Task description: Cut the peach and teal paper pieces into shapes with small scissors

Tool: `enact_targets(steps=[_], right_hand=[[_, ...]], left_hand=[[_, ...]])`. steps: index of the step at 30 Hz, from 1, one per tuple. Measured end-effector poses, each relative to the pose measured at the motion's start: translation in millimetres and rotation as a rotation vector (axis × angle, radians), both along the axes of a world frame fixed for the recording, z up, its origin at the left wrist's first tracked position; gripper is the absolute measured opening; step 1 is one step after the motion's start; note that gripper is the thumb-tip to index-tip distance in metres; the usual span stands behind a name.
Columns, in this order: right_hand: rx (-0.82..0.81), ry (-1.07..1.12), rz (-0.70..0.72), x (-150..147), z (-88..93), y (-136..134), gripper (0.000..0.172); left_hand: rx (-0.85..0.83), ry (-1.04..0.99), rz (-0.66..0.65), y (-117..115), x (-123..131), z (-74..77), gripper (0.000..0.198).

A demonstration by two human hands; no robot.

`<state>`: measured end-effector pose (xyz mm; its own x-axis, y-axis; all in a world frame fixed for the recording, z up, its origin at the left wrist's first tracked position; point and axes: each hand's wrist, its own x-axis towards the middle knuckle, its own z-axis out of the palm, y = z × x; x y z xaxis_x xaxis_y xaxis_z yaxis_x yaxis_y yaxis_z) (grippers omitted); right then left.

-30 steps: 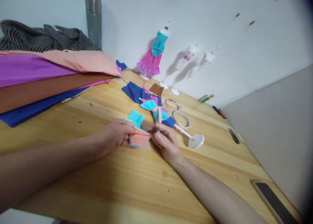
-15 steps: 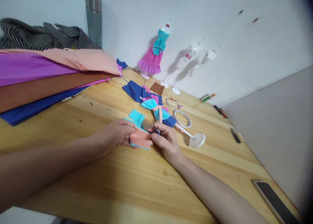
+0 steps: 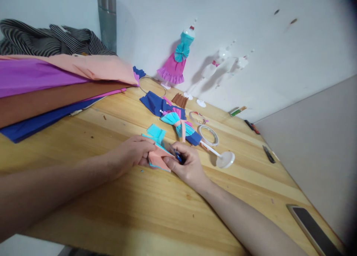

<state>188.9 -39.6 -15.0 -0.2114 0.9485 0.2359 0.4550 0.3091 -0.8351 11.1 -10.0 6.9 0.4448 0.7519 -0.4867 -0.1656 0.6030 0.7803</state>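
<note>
My left hand (image 3: pixel 141 152) pinches layered peach crepe paper (image 3: pixel 160 156) with a turquoise edge along its underside. Small scissors (image 3: pixel 176 154) with dark blue handles are in my right hand (image 3: pixel 188 165); its thumb presses on the peach paper. The blades lie along the paper's far edge, partly hidden. A turquoise paper piece (image 3: pixel 156 131) is on the table just beyond my left hand. Behind it lies a mini mannequin stand (image 3: pixel 225 159) on its side, dressed in navy paper with a turquoise bow (image 3: pixel 178 124) tied by a peach strip.
Stacked coloured paper sheets (image 3: pixel 41 99) and striped cloth (image 3: pixel 55 40) fill the left. A dressed mannequin (image 3: pixel 178 60) and two white ones stand against the wall. Two tape rolls (image 3: pixel 208 135), a box cutter (image 3: pixel 268 154) and a phone (image 3: pixel 312 226) lie to the right.
My right hand has moved slightly left, and its thumb now overlaps the peach paper. More of the scissors' blades and blue handle shows. My left hand is nearly still.
</note>
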Motion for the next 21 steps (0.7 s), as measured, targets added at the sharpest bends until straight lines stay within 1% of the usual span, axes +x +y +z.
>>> enact_targets(steps=[3,6,8,11,14,16,18,21], right_hand=[[0.025,-0.025,-0.005,0,-2.8,-1,0.019],[0.050,-0.048,0.023,0,-0.8,-3,0.015],[0.068,-0.064,0.061,0,1.5,-3,0.015],[0.105,-0.082,0.132,4,3.3,-2,0.017],[0.117,-0.069,0.195,8,2.7,-1,0.023],[0.108,-0.056,0.214,10,2.3,-1,0.030],[0.110,-0.043,0.221,10,2.6,-1,0.035],[0.112,-0.028,0.217,9,3.2,-2,0.036]], left_hand=[[0.012,-0.120,-0.102,1,-1,-4.5,0.029],[0.057,-0.164,-0.165,2,-2,-8.0,0.045],[0.090,-0.141,-0.171,1,-3,-8.4,0.044],[0.109,-0.070,-0.163,2,-4,-6.9,0.032],[0.097,-0.038,-0.156,2,-5,-4.2,0.024],[0.078,-0.052,-0.122,2,-4,-3.1,0.026],[0.071,-0.093,-0.121,2,-4,-3.7,0.029],[0.081,-0.111,-0.104,2,-4,-7.8,0.033]])
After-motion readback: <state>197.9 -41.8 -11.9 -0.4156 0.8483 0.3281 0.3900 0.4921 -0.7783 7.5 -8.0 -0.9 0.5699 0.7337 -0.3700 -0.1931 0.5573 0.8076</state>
